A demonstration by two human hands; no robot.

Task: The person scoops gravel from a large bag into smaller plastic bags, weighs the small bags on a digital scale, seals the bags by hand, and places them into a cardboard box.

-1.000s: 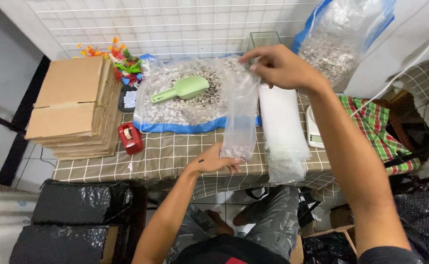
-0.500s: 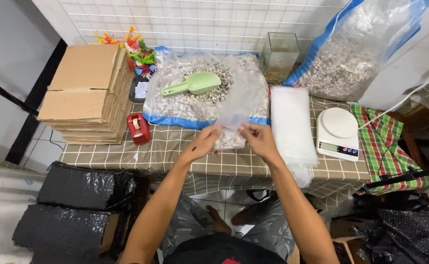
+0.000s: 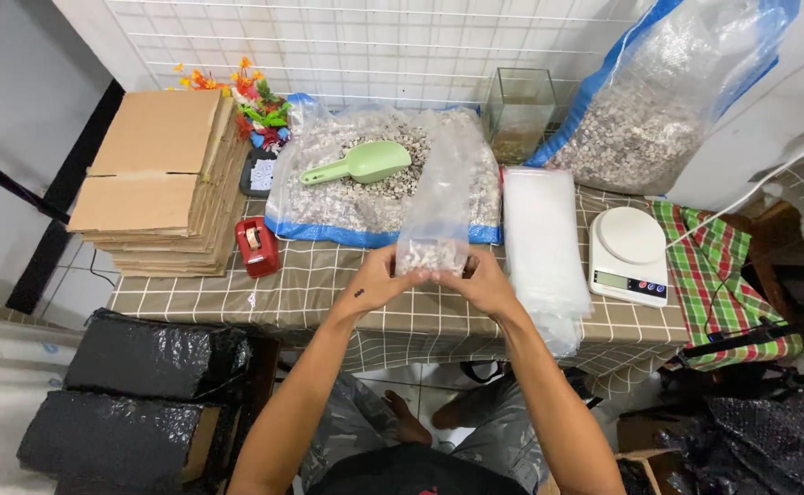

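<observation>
Since the earlier frame, both hands had drawn slightly nearer to the person and the small clear bag (image 3: 436, 215) had settled more upright between them. The left hand (image 3: 376, 286) and the right hand (image 3: 486, 282) were close together, both clamped on the lower part of the bag, one on each side, over the near half of the checked table (image 3: 328, 293). Gripping it low appeared to support the weight of the pale gravel collected at its bottom, while the empty upper portion stood free. The bag's long axis ran roughly vertical in the view, from near to far, with its mouth pointing away from the person toward the large open sack of gravel (image 3: 374, 197) lying flat at the far side. A green scoop (image 3: 358, 165) rested on that gravel with its handle pointing left, within reach of either hand. A stack of flat clear bags (image 3: 541, 234) lay just right of the held bag, and a white kitchen scale (image 3: 629, 252) sat further right, beside a red and green checked cloth (image 3: 722, 275). A red tape dispenser (image 3: 257, 246) stood to the left, next to a pile of flattened cardboard boxes (image 3: 159, 179). A second, taller sack of gravel (image 3: 667, 101) leaned against the wall at far right, beside a small glass tank (image 3: 519, 115).
</observation>
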